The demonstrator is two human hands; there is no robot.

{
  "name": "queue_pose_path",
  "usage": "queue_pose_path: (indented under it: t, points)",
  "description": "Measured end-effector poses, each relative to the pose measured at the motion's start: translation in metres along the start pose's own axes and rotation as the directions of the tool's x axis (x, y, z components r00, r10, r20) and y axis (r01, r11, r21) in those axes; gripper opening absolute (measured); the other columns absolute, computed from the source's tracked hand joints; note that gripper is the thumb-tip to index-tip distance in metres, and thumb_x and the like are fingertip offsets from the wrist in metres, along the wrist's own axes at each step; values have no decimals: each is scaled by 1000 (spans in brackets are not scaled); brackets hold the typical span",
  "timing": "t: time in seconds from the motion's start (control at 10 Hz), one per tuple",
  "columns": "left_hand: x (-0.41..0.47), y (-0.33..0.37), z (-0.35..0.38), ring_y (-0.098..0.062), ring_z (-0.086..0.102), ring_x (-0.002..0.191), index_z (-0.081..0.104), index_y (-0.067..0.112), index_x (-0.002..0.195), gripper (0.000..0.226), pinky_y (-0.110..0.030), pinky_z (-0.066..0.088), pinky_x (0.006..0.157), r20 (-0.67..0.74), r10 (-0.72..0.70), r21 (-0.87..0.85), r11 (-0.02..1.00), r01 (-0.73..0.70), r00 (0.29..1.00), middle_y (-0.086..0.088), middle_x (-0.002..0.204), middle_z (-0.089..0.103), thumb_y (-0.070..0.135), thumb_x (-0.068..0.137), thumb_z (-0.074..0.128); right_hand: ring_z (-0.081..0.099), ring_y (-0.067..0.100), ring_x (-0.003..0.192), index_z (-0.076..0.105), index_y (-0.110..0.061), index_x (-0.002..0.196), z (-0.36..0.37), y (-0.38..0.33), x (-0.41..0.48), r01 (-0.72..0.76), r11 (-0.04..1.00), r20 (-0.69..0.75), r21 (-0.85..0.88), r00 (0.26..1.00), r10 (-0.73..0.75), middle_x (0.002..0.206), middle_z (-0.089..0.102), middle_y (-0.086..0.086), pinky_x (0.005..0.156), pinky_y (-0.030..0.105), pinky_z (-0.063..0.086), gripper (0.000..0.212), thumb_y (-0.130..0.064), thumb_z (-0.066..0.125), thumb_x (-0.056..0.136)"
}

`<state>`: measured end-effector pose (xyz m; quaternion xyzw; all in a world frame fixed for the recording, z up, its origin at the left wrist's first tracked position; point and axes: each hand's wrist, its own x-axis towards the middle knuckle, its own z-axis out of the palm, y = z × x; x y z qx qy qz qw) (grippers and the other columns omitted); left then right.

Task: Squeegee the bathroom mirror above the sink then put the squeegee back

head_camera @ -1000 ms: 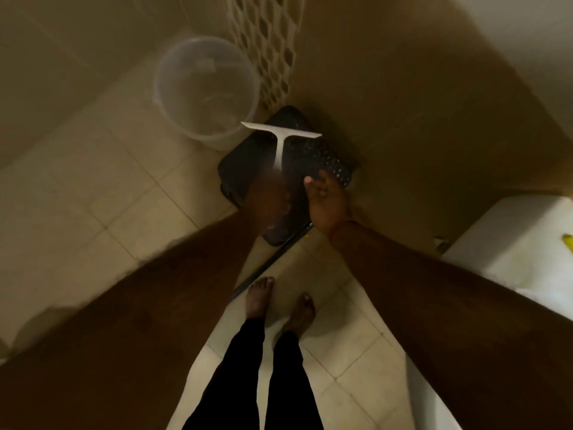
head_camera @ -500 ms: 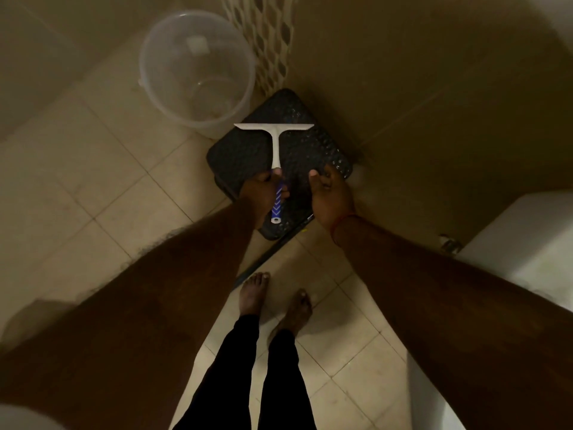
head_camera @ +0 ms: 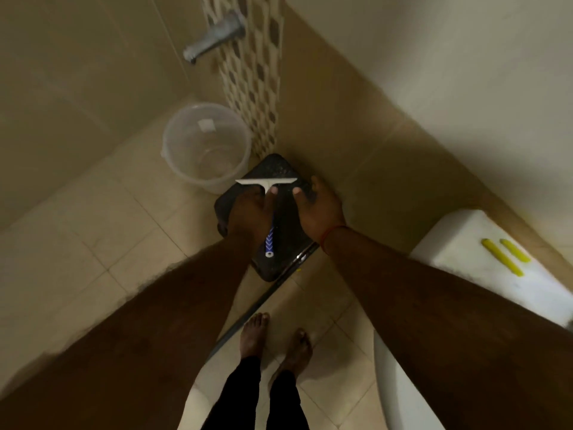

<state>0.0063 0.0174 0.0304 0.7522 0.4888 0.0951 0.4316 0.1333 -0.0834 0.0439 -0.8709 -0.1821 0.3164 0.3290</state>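
Bucket just left of stool; wall right; floor open left.

Beige tiled floor carries a clear bucket and (apparently textured) black stool.

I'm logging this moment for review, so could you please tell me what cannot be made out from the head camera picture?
- The mirror and sink: outside the head view, which points at the floor.
- Whether the squeegee touches the black stool: the left hand covers its handle.
- The yellow items on the white surface: blurred, unidentifiable.
- The right hand: its fingertips merge with the dark stool.
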Motion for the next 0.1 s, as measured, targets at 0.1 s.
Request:
queue_pose_path:
  t: [0.1]
  points:
    - [-14, 40, -28, -33, 67, 125, 71, 5, 134, 68, -44, 51, 112, -71, 54, -17, 998, -56, 996, -14, 130, 74, 64, 109, 49, 39, 38, 158, 42, -6, 166, -45, -42, -33, 104, 990, -39, -98, 993, -108, 168, 46, 19, 131, 45, 29, 78, -54, 61, 107]
